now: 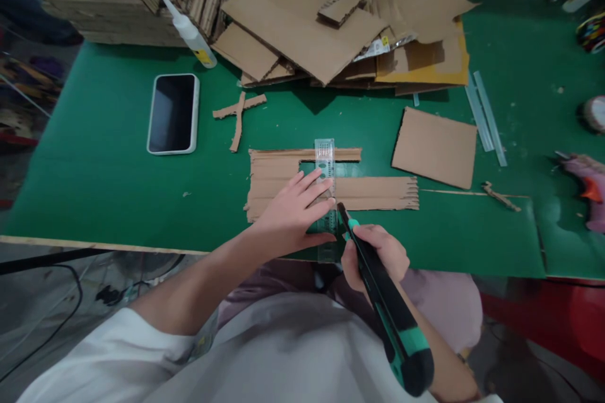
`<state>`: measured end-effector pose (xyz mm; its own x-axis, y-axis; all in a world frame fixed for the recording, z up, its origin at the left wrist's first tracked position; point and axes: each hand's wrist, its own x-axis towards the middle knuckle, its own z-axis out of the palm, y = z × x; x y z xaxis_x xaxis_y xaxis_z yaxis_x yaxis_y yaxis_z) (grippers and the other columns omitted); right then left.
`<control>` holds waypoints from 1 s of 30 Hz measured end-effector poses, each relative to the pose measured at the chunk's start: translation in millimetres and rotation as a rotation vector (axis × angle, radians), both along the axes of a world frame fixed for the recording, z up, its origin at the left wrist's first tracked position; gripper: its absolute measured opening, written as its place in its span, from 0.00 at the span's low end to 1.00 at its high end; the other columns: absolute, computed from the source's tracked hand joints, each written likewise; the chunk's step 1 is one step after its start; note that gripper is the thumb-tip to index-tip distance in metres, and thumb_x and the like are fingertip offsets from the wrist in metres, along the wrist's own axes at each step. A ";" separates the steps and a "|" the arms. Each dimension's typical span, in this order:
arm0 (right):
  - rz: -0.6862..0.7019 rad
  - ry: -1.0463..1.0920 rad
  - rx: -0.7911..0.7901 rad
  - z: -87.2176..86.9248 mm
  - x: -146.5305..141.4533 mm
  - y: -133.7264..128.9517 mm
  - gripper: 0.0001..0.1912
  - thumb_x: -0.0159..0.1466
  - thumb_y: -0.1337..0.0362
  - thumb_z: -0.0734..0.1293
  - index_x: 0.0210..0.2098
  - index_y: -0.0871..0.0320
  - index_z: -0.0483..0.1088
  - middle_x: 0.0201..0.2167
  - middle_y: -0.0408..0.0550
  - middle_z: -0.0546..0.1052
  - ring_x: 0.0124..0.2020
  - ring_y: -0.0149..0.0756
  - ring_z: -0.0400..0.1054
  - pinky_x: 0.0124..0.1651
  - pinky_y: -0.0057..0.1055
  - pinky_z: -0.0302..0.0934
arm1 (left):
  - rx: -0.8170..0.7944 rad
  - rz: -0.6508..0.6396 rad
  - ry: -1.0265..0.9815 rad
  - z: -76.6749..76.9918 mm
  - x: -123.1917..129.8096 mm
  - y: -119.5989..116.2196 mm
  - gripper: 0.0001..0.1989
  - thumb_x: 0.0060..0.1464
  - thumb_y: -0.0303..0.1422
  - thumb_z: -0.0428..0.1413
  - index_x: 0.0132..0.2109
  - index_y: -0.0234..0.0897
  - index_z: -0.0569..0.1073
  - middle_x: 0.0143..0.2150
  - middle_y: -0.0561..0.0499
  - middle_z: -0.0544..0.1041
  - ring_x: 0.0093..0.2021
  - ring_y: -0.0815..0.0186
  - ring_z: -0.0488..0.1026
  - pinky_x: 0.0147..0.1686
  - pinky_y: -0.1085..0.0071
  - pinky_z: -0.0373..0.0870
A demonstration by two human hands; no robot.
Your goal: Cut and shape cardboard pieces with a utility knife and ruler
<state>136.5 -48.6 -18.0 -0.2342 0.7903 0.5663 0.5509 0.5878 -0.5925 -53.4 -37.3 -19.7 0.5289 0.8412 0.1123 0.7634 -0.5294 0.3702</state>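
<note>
My left hand (300,211) lies flat with its fingers spread, pressing a clear plastic ruler (325,154) across a piece of cardboard (378,192). That cardboard has a wide left part and a long strip running right to a ragged end. In my right hand (378,255) is a black and green utility knife (378,289), gripped along its body. The knife's tip end is at the ruler's right edge, close to the strip's lower edge; the blade itself is hard to make out. A narrow cardboard strip (347,155) passes under the ruler's upper end.
Behind are piled cardboard sheets (302,19), a glue bottle (193,38) and a cardboard stack (118,12). A phone (174,114) and crossed cardboard strips (239,110) lie left. Rightward are a cardboard rectangle (435,148), glue sticks (489,118) and a pink glue gun (588,186).
</note>
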 end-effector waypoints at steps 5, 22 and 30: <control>-0.024 -0.049 0.013 -1.0 -0.6 0.4 0.13 0.53 0.67 0.65 0.39 0.56 0.67 0.26 0.42 0.75 0.24 0.31 0.71 0.25 0.25 0.64 | -0.005 -0.002 0.011 0.0 -0.1 0.0 0.27 0.55 0.48 0.52 0.53 0.31 0.68 0.61 0.35 0.62 0.64 0.43 0.51 0.59 0.43 0.52; -0.022 -0.051 0.046 -1.4 -0.6 -1.0 0.15 0.52 0.69 0.66 0.40 0.56 0.67 0.28 0.43 0.75 0.25 0.30 0.71 0.27 0.24 0.66 | 0.017 0.003 0.018 1.0 0.6 0.4 0.26 0.56 0.48 0.51 0.52 0.31 0.69 0.61 0.35 0.63 0.64 0.43 0.53 0.59 0.43 0.53; -0.061 -0.095 0.092 -0.7 -3.5 -2.4 0.12 0.52 0.68 0.65 0.37 0.57 0.67 0.22 0.40 0.71 0.21 0.29 0.67 0.25 0.24 0.62 | 0.019 0.005 0.022 0.1 0.4 0.1 0.26 0.56 0.48 0.51 0.52 0.31 0.69 0.61 0.36 0.63 0.64 0.43 0.52 0.59 0.43 0.53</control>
<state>133.0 -50.9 -18.6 -0.2433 0.7502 0.6147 0.6381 0.6011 -0.4810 -53.0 -37.2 -19.6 0.5275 0.8415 0.1166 0.7738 -0.5326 0.3429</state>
